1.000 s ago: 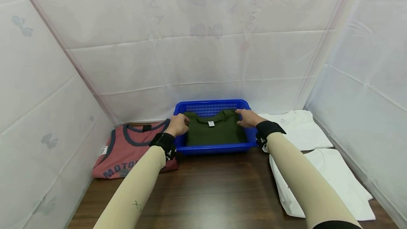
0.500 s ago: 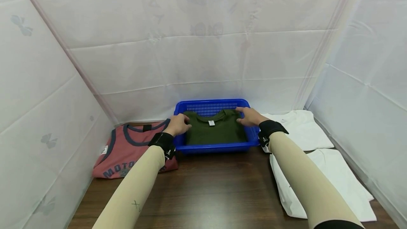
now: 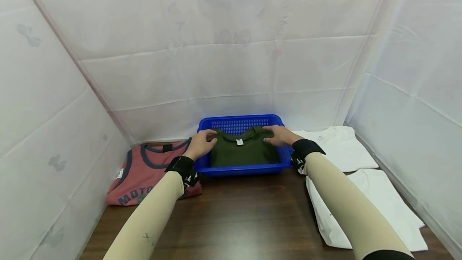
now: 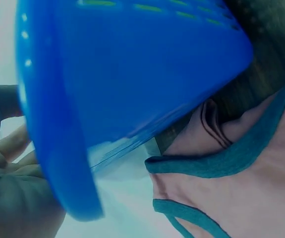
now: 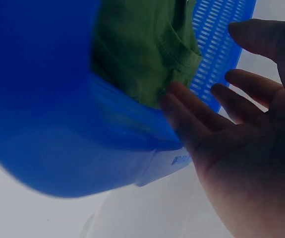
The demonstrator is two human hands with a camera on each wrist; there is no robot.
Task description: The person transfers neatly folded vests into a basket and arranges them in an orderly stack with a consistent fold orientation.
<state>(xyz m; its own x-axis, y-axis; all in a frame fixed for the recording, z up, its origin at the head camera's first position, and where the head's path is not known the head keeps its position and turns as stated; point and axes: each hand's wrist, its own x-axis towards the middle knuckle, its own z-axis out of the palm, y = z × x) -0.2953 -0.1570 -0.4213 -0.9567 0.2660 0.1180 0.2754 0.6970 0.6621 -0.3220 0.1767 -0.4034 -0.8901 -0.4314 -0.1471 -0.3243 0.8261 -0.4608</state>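
Observation:
A dark green folded T-shirt (image 3: 245,154), with a white neck label, lies inside the blue plastic basket (image 3: 242,170) by the back wall. My left hand (image 3: 200,144) is over the basket's left rim, fingers and thumb apart, tips near the shirt's left shoulder. In the left wrist view, the basket's side (image 4: 132,74) hides part of that hand (image 4: 21,198). Over the right rim, my right hand (image 3: 280,135) reaches to the shirt's right shoulder with loosely spread fingers. Up close in the right wrist view, its fingertips (image 5: 169,99) are right at the green cloth (image 5: 132,44).
A red T-shirt (image 3: 155,171) with dark trim and lettering lies folded left of the basket. Two white folded garments lie to the right, one farther back (image 3: 341,147), one nearer (image 3: 379,208). White sheeting (image 3: 231,71) surrounds the brown table (image 3: 238,216).
My left hand's fingers and thumb have spread apart, and its wrist has shifted slightly left. The right hand has moved a little inward over the shirt. The shirt stays in the basket.

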